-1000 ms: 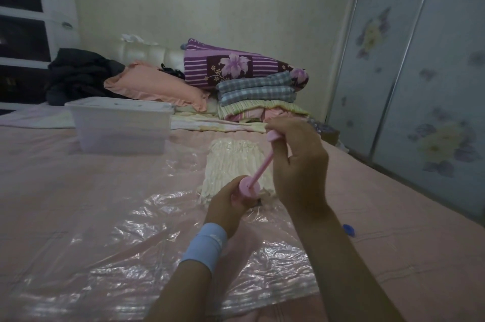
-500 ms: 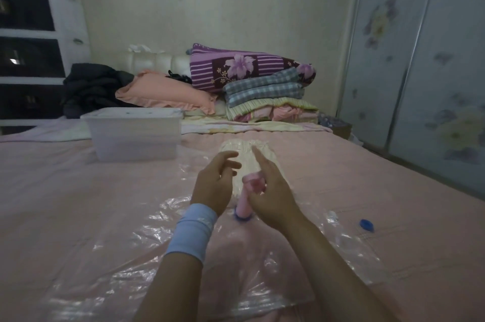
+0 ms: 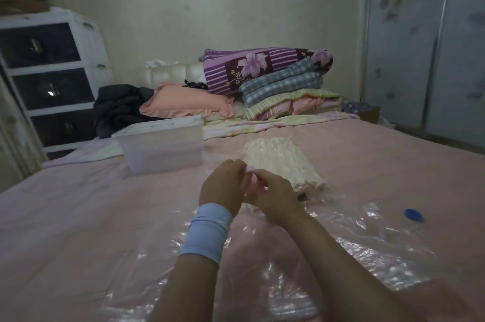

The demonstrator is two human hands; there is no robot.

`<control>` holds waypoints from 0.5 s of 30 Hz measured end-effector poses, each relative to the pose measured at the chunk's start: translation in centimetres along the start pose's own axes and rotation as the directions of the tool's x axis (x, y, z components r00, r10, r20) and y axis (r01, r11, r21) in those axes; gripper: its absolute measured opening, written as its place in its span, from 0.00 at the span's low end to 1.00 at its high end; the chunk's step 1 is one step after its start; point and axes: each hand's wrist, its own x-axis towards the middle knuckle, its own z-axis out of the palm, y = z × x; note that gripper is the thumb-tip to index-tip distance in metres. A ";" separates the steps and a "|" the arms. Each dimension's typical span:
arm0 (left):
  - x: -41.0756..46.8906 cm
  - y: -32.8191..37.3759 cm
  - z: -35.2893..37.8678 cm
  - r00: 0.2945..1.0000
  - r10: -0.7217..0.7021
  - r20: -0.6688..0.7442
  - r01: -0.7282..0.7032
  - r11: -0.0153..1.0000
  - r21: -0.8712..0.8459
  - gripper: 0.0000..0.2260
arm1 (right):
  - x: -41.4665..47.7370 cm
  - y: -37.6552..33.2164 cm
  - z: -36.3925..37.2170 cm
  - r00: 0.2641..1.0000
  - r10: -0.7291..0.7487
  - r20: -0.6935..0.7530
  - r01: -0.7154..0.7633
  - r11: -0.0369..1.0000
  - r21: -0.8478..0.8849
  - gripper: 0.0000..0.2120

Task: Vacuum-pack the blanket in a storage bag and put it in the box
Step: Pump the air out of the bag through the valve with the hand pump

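Together, the left hand [image 3: 225, 186] and right hand [image 3: 277, 197] curled their fingers round the pink pump [image 3: 251, 185] over the storage bag [image 3: 301, 264], just beside the blanket [image 3: 283, 161], mid-bed.

Storage bag [image 3: 367, 256] lies on bed [image 3: 65, 216], blanket [image 3: 283, 161] inside its far end. Box [image 3: 162, 148] stands left of blanket; cap [image 3: 414, 215] lies to its right. Pump [image 3: 250, 185] stands before blanket.

Dim, soft and grainy — glare glints on the plastic bag [image 3: 354, 250], edges bowed.
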 end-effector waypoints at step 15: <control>0.8 -0.7 -6.3 0.695 0.125 -0.708 -0.233 0.971 -0.057 0.05 | 0.3 0.0 0.6 0.998 0.040 -0.046 -0.048 0.978 -0.203 0.25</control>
